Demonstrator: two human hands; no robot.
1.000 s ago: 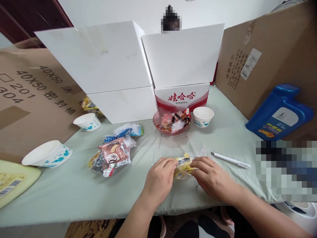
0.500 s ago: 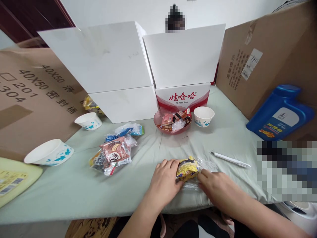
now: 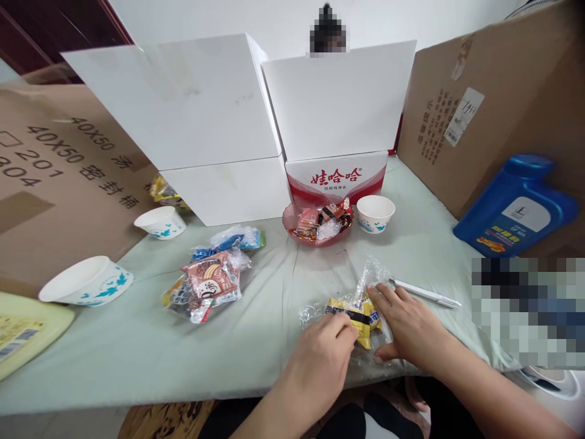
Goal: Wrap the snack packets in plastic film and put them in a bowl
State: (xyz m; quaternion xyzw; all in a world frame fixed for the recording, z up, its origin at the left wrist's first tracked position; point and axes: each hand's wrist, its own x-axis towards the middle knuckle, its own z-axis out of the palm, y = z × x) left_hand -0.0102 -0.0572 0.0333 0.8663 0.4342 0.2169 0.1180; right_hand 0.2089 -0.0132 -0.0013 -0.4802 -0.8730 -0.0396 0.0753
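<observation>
Yellow snack packets [image 3: 363,332] with a dark band lie in clear plastic wrap [image 3: 315,312] near the table's front edge. My left hand [image 3: 320,350] is closed, its fingertips pinching the packets' left side. On the right, my right hand [image 3: 409,323] rests against the wrap with fingers stretched and thumb apart. Part of the wrap stands up [image 3: 371,271] beyond the right fingers. A white pen [image 3: 429,294] lies just past that hand. Where the left fingertips press, the packet is partly hidden.
Bagged snacks [image 3: 214,277] lie to the left. A pink glass bowl [image 3: 315,239] of wrapped sweets and a paper bowl [image 3: 375,219] stand behind. More paper bowls [image 3: 105,286] are at left. White boxes [image 3: 219,195], cartons [image 3: 439,79] and a blue bottle [image 3: 507,207] border the table.
My left hand has moved nearer and now pinches the packets from the front. My right hand has opened and shifted slightly right and farther away. The wrap has spread out around the packets.
</observation>
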